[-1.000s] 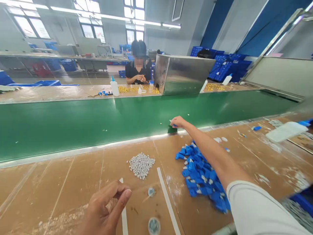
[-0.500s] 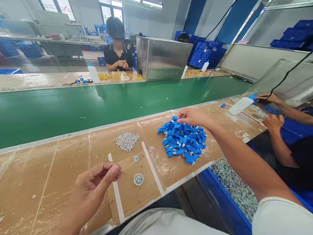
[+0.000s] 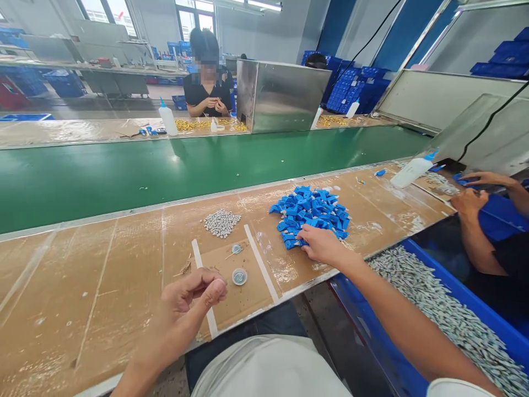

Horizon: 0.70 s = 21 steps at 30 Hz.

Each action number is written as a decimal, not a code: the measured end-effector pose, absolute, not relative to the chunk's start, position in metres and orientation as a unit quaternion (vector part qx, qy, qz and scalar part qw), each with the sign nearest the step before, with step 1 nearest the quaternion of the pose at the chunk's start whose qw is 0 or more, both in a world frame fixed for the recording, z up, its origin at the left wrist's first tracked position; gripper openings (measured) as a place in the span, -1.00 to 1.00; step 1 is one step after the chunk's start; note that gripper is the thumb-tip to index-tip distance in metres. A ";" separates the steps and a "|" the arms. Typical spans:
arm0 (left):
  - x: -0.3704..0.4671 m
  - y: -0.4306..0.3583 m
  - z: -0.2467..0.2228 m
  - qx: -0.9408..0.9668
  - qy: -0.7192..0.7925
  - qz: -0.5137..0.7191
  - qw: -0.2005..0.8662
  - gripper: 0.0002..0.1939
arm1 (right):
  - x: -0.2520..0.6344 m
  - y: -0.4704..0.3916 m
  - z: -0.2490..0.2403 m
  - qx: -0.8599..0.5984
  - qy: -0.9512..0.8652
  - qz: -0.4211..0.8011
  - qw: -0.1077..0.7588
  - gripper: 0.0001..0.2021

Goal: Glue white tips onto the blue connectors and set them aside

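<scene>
1. Across the middle of the scene stretches a green belt (image 3: 124,179), with a few pale scraps on it.
2. In front of it lies a brown worktable (image 3: 124,292), its surface shiny in patches.
3. Beyond the belt sits a metal box (image 3: 289,96), with a co-worker (image 3: 196,91) seated to its left, hands together.
4. Under the table's near edge, at right, a blue bin (image 3: 454,288) is filled with small greyish pieces.
5. Right of centre on the table is the heap of blue parts (image 3: 312,207).
6. The right hand (image 3: 322,242) touches the heap's near edge, fingers bent downward; whether they grip a part cannot be told.
7. The left hand (image 3: 190,300) is held narrow, thumb against bent fingers; anything thin between them cannot be made out.
8. Farther right, a white bottle (image 3: 411,172) leans, tilted.
9. Left of the heap is a mound of grey bits (image 3: 222,223).
10. Nearer, between two tape strips (image 3: 261,263), sits a round dish (image 3: 233,279), with a smaller one just behind.
</scene>
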<state>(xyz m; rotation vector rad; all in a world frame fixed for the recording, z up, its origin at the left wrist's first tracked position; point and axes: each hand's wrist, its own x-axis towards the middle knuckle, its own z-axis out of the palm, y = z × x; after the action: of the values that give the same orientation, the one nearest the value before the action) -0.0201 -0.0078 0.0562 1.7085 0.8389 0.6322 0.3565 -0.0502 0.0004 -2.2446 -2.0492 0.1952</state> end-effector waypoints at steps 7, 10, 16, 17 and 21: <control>-0.001 -0.039 0.039 0.776 0.338 0.264 0.462 -0.80 | 0.305 -0.083 0.025 -0.720 -0.645 0.124 0.225 -0.79; 0.021 -0.049 0.031 0.811 0.318 0.304 0.386 -0.55 | 0.251 -0.096 0.028 -0.616 -0.504 0.383 0.469 -0.69; 0.043 -0.050 0.022 0.816 0.303 0.375 0.320 -0.56 | 0.198 -0.089 0.035 -0.532 -0.423 0.454 0.576 -0.73; 0.042 -0.048 0.023 0.795 0.321 0.384 0.343 -0.62 | 0.198 -0.087 0.036 -0.528 -0.437 0.456 0.568 -0.73; 0.030 -0.041 0.029 0.590 0.326 0.317 0.667 -0.69 | 0.211 -0.084 0.034 -0.507 -0.454 0.509 0.526 -0.67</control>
<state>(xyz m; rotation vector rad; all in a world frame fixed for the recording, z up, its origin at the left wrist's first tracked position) 0.0295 -0.0414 0.0287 1.3312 0.7366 0.7156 0.2114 -0.0839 0.0337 -1.2129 -1.0853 1.2177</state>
